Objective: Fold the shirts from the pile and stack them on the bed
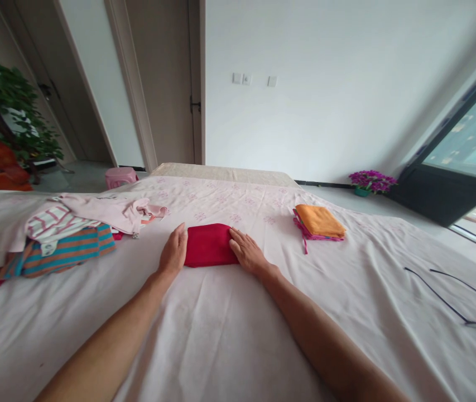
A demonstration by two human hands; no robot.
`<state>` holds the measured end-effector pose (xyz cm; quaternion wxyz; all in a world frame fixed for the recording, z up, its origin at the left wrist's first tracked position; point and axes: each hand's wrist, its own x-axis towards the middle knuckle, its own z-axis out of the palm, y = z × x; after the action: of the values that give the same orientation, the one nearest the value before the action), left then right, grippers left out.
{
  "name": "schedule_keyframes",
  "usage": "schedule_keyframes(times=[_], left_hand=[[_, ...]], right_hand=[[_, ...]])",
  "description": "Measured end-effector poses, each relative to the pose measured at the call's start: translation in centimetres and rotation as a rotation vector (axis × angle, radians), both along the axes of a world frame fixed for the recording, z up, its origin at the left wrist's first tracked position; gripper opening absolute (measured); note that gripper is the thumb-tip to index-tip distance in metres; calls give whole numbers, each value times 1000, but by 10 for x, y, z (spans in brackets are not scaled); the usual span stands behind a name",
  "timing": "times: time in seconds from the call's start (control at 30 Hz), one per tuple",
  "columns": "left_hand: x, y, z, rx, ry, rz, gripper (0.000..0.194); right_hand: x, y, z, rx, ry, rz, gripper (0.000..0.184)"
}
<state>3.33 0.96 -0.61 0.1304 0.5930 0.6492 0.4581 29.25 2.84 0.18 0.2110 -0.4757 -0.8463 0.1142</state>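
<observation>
A red garment, folded into a neat flat rectangle, lies on the pale sheet in front of me. Along its left edge rests my left hand, on its side with the fingers stretched out. My right hand lies against the right end, its fingers flat on the red cloth near the far corner. Neither hand grips it. To the right is a small stack of folded cloths, an orange one over a pink one with a strap hanging out.
A loose heap holds a striped shirt and a pale pink garment at left. Eyeglasses lie at right on the sheet. Beyond the bed are a pink stool, a potted purple flower and a leafy plant.
</observation>
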Motion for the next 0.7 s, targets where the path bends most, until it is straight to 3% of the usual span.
schedule_keyframes(times=[0.07,0.17,0.37,0.7], left_hand=[[-5,2,2,-8,-44,94,50],[-7,2,5,-73,3,134,46],[-3,-1,9,-102,103,102,41],[-4,2,9,-109,276,79,41]], right_hand=[[3,6,0,-12,59,-45,57],[4,12,1,12,89,-51,52],[3,11,2,26,89,-53,43],[1,8,3,17,62,-81,45]])
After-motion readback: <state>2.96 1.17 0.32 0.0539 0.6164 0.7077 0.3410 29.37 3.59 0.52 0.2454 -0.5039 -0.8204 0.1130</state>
